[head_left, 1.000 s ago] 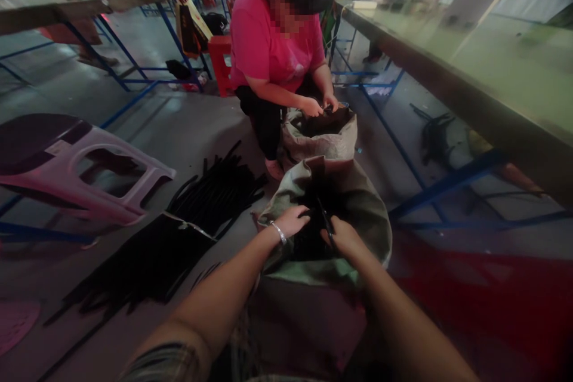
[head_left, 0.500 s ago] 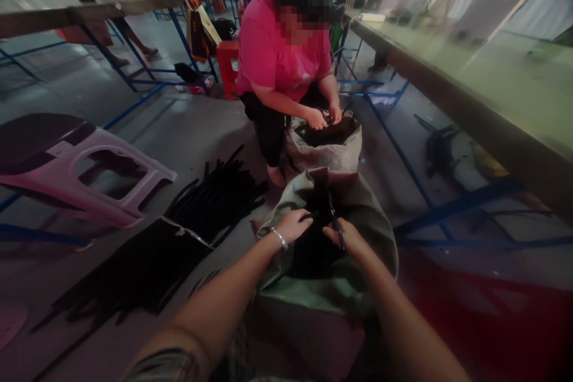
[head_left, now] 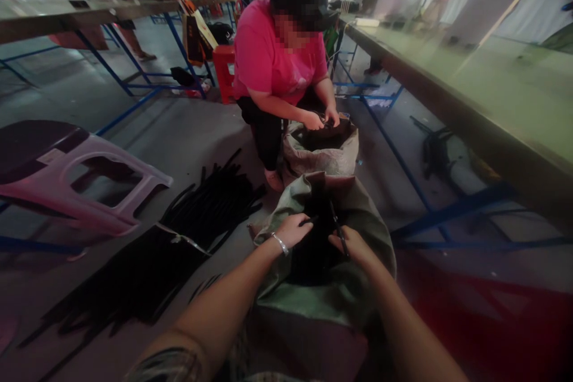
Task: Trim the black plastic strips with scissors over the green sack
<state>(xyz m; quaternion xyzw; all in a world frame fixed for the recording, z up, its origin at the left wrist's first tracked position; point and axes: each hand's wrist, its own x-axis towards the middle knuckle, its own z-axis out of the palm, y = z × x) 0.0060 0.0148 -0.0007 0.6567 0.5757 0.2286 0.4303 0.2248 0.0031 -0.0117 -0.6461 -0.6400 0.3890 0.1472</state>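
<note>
My left hand (head_left: 293, 231), a bracelet on its wrist, is closed on the end of a black strip (head_left: 308, 221) over the mouth of a greenish woven sack (head_left: 304, 298). Facing it on the right, my right hand (head_left: 351, 243) grips dark-handled scissors (head_left: 339, 231), their blades pointing away from me and apart from the strip. Dark material (head_left: 313, 256) fills the sack's inside; its single pieces cannot be made out. On the floor to the left lies a bundle of long black strips (head_left: 129, 271), bound with a pale tie (head_left: 183, 237).
A person in a pink shirt (head_left: 280, 54) sits opposite, both hands working over a second sack (head_left: 320, 158). A pink plastic stool (head_left: 89, 197) stands left, a red stool (head_left: 224, 71) behind. Long workbenches with blue legs, one a greenish-topped bench (head_left: 505, 77), flank both sides.
My right hand and the scissors have shifted slightly right, widening the gap to my left hand. The whole view has moved a little; the left hand still holds the strip.
</note>
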